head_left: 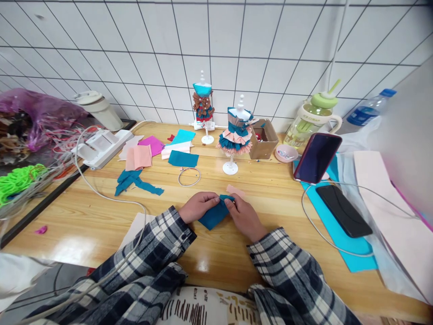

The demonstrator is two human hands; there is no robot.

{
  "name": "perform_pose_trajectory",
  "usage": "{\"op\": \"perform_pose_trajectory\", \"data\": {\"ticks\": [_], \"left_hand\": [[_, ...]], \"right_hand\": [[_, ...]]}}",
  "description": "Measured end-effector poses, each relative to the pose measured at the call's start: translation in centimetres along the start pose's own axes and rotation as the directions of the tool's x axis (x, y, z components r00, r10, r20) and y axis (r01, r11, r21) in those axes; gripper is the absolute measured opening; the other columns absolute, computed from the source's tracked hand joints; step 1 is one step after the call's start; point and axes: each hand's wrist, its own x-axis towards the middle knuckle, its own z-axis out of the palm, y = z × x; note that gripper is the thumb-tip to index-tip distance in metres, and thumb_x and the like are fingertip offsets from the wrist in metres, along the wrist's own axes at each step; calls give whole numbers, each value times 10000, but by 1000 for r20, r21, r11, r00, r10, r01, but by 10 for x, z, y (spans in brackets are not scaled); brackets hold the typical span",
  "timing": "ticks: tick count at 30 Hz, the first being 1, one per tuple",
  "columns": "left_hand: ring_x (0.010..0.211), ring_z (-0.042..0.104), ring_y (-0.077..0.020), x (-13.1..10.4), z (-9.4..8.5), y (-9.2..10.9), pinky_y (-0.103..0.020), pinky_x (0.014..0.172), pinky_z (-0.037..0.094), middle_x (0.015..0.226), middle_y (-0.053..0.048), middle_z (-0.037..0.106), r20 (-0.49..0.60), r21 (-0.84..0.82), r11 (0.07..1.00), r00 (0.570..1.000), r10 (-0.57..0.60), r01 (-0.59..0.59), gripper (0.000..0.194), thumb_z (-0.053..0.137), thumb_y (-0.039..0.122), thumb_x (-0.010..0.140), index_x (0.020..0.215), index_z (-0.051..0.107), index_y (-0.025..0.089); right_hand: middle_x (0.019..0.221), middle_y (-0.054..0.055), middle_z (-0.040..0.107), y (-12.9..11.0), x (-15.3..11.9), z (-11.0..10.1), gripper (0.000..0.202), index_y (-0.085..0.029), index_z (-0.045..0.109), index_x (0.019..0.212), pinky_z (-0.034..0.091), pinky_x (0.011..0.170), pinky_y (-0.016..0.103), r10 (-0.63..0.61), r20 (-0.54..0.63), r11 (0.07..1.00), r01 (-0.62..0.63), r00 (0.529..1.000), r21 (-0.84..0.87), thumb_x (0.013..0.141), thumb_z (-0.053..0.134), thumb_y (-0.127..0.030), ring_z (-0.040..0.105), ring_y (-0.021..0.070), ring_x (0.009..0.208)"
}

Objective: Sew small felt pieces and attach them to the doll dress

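Between my two hands is a small piece of dark teal crepe paper [214, 215], its lower corner hanging just above or on the wooden table. My left hand [198, 206] pinches its upper left edge between thumb and fingers. At the upper right edge, my right hand [246, 218] grips it the same way, and the two thumbs are close together. Just beyond the fingers lies a pale pink paper scrap [236, 191]. Behind it stands a mini dress form [236, 135] in a ruffled teal, pink and brown paper dress.
A second dressed form [203, 106] stands near the wall. Colored paper pieces [138, 157] and a ring [189, 177] lie left of centre. A cardboard box [265, 142], bead bowl [286, 153], jug [309, 119], propped phone [318, 158] and cabled black phone [344, 211] are right. A power strip [104, 149] sits left.
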Motion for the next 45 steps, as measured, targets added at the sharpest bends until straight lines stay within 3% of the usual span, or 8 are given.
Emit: {"op": "perform_pose_trajectory", "data": {"ticks": [6,24,45], "left_hand": [[617,468,-114,0,0,2,-221,585,391,672,6,546,-70,-48,999,997,-27,24,392,524,499,808,769,607,118],[608,491,-115,1,-1,0,-220,572,403,689,-1,578,-58,-76,996,997,-46,42,385,539,494,803,804,630,120],[723,558,-155,1,1,1,-248,678,446,784,-34,646,-24,121,992,999,47,-44,368,476,444,848,872,658,125]], "right_hand": [[723,-4,599,6,2,-4,351,-216,515,833,369,579,240,-13,29,992,9,1000,129,929,312,-486,547,143,663],[714,-19,594,6,3,-5,281,-220,515,841,365,580,241,-13,40,988,7,999,153,914,367,-448,534,137,645],[721,-21,593,4,3,-1,280,-229,506,863,346,580,240,8,29,997,-10,1000,75,919,361,-461,536,137,645]]}}
